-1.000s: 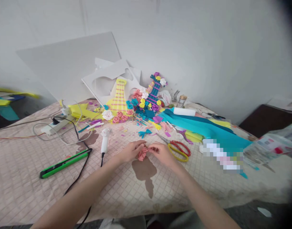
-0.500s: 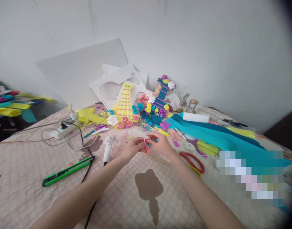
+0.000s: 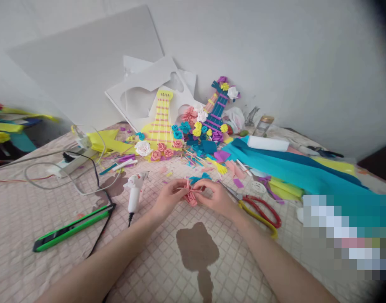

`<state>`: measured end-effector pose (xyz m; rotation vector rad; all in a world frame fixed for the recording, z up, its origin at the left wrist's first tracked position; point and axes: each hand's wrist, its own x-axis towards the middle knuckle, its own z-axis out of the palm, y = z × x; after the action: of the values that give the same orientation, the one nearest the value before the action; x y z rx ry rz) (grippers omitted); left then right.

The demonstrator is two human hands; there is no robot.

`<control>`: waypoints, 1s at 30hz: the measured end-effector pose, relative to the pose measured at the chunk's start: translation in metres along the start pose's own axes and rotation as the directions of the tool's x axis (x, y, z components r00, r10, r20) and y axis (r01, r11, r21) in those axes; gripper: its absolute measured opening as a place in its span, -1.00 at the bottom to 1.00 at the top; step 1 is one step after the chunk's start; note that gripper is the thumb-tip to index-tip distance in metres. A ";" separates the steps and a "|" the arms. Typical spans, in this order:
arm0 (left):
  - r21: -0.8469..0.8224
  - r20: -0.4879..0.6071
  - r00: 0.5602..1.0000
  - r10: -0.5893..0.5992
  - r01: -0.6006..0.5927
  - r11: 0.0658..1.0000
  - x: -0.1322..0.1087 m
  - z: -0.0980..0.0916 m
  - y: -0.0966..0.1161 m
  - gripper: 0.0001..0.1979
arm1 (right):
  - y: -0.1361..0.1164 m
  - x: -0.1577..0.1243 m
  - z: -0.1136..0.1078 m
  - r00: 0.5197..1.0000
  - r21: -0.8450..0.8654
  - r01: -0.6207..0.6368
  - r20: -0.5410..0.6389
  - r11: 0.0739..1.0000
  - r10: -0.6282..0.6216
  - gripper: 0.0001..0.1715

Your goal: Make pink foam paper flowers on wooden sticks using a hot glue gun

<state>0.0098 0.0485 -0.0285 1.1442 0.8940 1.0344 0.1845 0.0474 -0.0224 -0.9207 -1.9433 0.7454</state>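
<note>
Between both hands, over the middle of the table, is a pink crepe paper flower (image 3: 191, 197) with folded petals. My left hand (image 3: 171, 195) pinches its left side with thumb and fingers. From the right, my right hand (image 3: 214, 194) grips a petal edge, fingertips closed together. Just behind the fingers lies a teal paper piece (image 3: 201, 177). Scissors (image 3: 260, 210) with red and yellow handles lie beside my right wrist. A white glue gun (image 3: 134, 195) rests to the left of my left hand.
A green utility knife (image 3: 75, 227) and a power strip (image 3: 70, 162) with looping cables lie left. Behind are a yellow paper guitar (image 3: 161, 122), a blue one (image 3: 216, 113) and paper scraps. Teal crepe paper (image 3: 275, 166) spreads right. White board (image 3: 85, 63) leans on the wall.
The camera view has tilted down and come closer, so the table things shift. Both hands still hold the pink flower; its petals look more spread, and more of the scissors shows.
</note>
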 end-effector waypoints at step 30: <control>0.184 -0.040 0.982 0.185 -0.174 0.967 -0.011 0.010 -0.001 -0.83 | -0.004 -0.005 0.011 0.948 0.293 -0.293 -0.038 0.910 0.317 -0.84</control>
<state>0.0166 0.0354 -0.0267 1.3732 0.9571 1.1561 0.1756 0.0399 -0.0267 -1.0689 -1.5813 1.1167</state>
